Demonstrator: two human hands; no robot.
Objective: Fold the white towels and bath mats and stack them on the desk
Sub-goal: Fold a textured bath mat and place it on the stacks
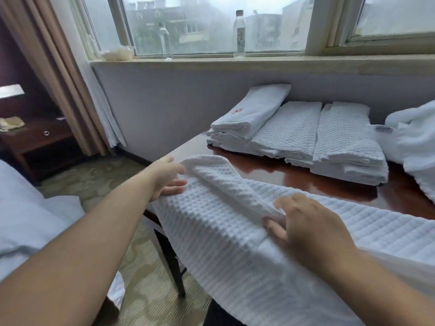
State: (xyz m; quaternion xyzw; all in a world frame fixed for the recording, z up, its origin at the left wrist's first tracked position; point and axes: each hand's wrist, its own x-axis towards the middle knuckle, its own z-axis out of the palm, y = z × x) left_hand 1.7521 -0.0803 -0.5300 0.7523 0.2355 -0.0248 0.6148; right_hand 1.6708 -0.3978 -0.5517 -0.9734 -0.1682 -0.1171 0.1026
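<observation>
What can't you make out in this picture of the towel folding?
All in the head view:
Red embroidery on the folded towel: too small to read.
Label further right: blurred.
Loose white pile: cut off by the right edge.
Waffle-weave towel: runs off the bottom edge.
Left hand: fingertips hidden under that towel.

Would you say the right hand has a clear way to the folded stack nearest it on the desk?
Probably yes: only bare desk lies between the right hand and that folded stack, though it is pinching the waffle towel.
</observation>
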